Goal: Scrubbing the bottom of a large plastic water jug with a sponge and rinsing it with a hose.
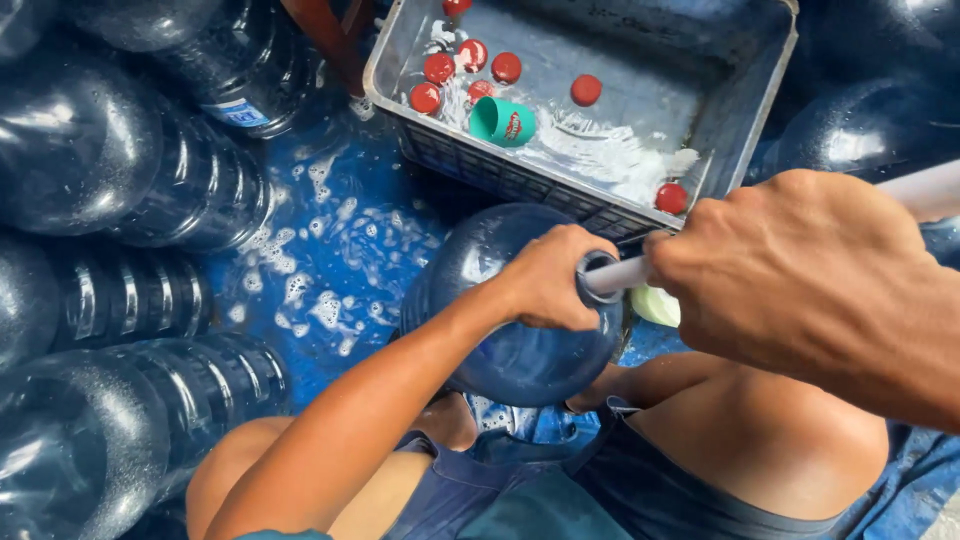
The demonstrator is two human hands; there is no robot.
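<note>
Left hand (545, 285) wraps the big blue bottle (500, 340) by its neck; right hand (800, 270) clasps a white rod (615, 275), whose tip is hidden inside the bottle's mouth.

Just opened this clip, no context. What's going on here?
A seated person is working on a large blue water jug held between the knees. The left hand has a grip around the jug's neck, while the right hand holds a white rod pushed into the opening. Just beyond is a grey crate of soapy water with red caps and a green cup floating in it. More jugs lie on the left.
</note>
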